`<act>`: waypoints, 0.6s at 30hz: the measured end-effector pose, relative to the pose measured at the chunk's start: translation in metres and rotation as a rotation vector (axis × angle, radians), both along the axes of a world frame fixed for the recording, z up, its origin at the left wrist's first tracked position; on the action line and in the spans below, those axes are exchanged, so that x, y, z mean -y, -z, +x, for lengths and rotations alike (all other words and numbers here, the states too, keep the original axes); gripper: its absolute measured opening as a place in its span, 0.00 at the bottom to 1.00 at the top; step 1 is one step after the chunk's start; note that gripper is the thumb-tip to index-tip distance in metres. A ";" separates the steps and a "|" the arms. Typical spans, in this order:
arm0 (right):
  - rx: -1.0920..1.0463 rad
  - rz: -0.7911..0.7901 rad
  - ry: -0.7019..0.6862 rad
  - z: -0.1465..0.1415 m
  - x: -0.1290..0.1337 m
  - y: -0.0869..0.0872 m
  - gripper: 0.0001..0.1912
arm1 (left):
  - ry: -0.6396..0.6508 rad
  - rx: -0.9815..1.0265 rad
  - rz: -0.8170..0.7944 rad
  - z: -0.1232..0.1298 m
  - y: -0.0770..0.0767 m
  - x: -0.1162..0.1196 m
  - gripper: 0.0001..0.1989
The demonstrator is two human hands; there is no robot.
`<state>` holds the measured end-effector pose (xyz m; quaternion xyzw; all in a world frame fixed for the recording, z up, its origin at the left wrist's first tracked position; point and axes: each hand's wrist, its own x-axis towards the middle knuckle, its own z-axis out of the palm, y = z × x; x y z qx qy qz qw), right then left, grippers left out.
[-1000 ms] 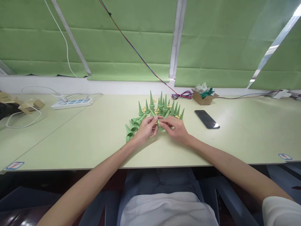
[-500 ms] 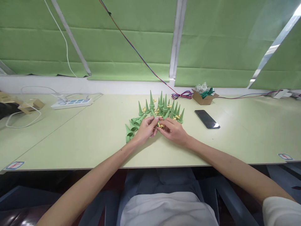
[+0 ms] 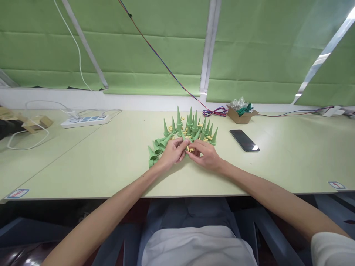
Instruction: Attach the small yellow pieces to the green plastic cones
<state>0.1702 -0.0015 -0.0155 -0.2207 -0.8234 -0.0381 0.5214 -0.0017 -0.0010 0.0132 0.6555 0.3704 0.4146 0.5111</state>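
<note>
My left hand point(image 3: 175, 150) is closed around a green cone, whose tip point(image 3: 183, 136) points up and away between the hands. My right hand point(image 3: 205, 154) pinches a small yellow piece point(image 3: 189, 150) at the near end of that cone. Fingers cover most of both parts. Just beyond the hands stand several upright green cones point(image 3: 179, 123) with small yellow pieces scattered among them. Several hollow green cones point(image 3: 156, 148) lie on their sides to the left of my left hand.
On the pale table point(image 3: 111, 166) a black phone point(image 3: 244, 140) lies to the right. Behind it are a small cardboard box point(image 3: 242, 116) and a coiled cable point(image 3: 215, 112). A white power strip point(image 3: 85, 121) is at the back left.
The held cone's tip has shifted slightly to the right, and the fingers have moved a little around the yellow piece. The other objects look unchanged.
</note>
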 end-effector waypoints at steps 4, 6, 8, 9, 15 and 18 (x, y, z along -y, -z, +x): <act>0.018 -0.016 -0.013 0.000 0.001 -0.001 0.03 | 0.011 -0.007 0.012 -0.001 0.002 -0.001 0.20; 0.018 -0.014 -0.022 0.000 0.002 -0.001 0.03 | 0.013 -0.007 0.016 -0.001 0.003 -0.001 0.20; 0.017 -0.010 -0.031 0.000 0.002 -0.002 0.03 | 0.014 -0.004 0.014 -0.002 0.003 -0.001 0.20; 0.017 -0.011 -0.033 0.000 0.002 -0.002 0.03 | 0.014 -0.002 0.012 -0.002 0.003 -0.001 0.20; 0.015 0.003 -0.022 0.000 0.002 -0.001 0.03 | 0.016 -0.008 0.006 -0.002 0.001 -0.001 0.21; 0.018 0.007 -0.014 0.000 0.001 -0.001 0.03 | 0.005 0.000 -0.009 -0.001 0.000 -0.001 0.21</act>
